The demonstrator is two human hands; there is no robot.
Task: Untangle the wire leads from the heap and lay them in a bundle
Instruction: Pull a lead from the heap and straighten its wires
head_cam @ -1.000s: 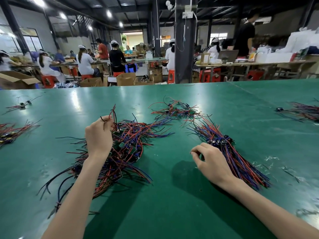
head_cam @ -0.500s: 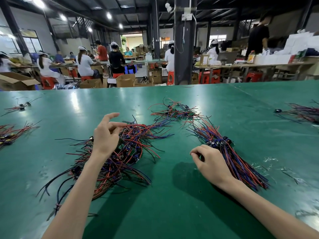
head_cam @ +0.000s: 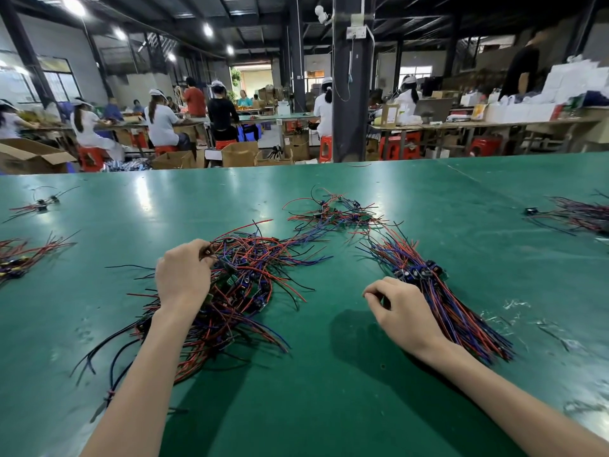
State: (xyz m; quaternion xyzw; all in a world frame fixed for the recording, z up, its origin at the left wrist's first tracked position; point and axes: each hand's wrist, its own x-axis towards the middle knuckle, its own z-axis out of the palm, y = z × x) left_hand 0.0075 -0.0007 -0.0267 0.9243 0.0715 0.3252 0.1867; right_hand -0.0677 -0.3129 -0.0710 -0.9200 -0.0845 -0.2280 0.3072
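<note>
A tangled heap (head_cam: 250, 282) of red, blue and black wire leads with small green boards lies on the green table (head_cam: 329, 390), left of centre. My left hand (head_cam: 183, 275) is on the heap's left side and its fingertips pinch a lead at the heap's top. To the right lies a straight bundle (head_cam: 445, 301) of leads with dark parts at its upper end. My right hand (head_cam: 403, 310) rests at the bundle's left edge with fingers curled; whether it holds a lead is hidden.
A smaller tangle (head_cam: 333, 214) lies behind the heap. More wire piles sit at the far left (head_cam: 19, 257), back left (head_cam: 41, 204) and far right (head_cam: 580, 214). Bits of scrap (head_cam: 517, 306) lie right of the bundle. Workers sit at benches beyond the table's far edge.
My left hand, which let go and opened half a second ago, has come down onto the heap and pinched a lead. My right hand has stayed by the bundle.
</note>
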